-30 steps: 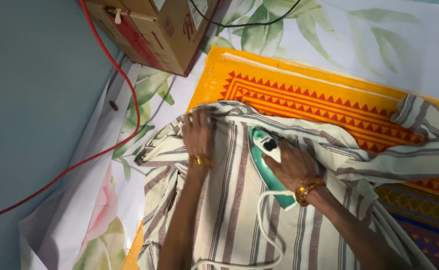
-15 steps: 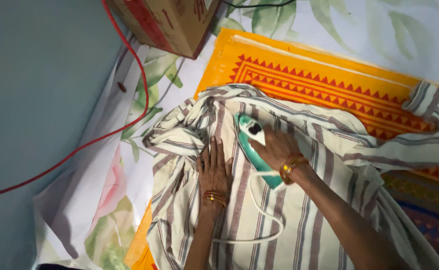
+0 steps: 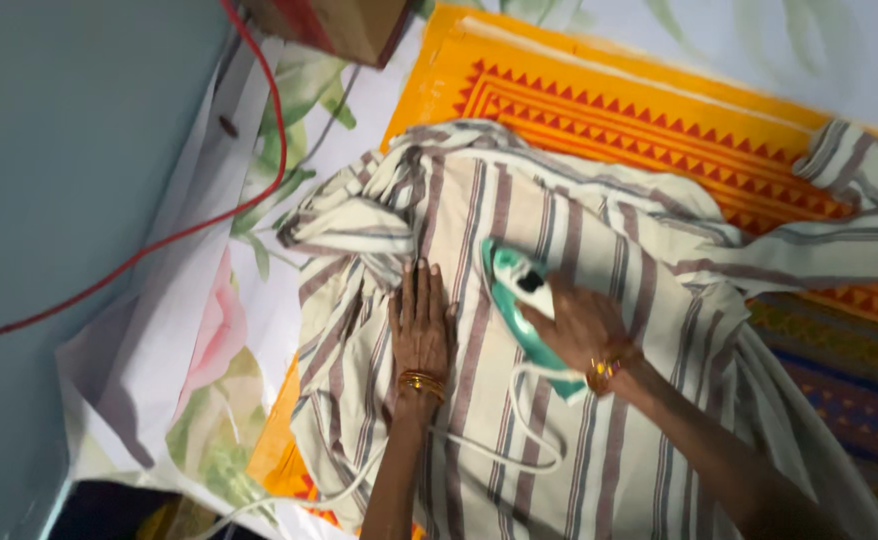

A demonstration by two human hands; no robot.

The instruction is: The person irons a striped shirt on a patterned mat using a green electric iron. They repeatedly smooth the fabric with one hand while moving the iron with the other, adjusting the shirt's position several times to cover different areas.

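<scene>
A cream garment with brown stripes [image 3: 499,210] lies spread over an orange patterned cloth [image 3: 659,120]. My left hand [image 3: 421,325] presses flat on the garment, fingers together and pointing away from me, holding nothing. My right hand [image 3: 581,325] grips the handle of a green and white electric iron [image 3: 511,275], which rests sole-down on the garment just right of my left hand. The iron's white cord [image 3: 519,450] loops back over the fabric toward me.
A red cable [image 3: 159,240] runs across the grey floor at left. A cardboard box [image 3: 339,20] sits at the top edge. A white floral sheet [image 3: 219,340] lies under the cloths. A dark patterned fabric [image 3: 839,380] shows at right.
My left hand came down from the garment's upper edge to lie flat on its middle. The iron slid back toward me and slightly right. The view shifted.
</scene>
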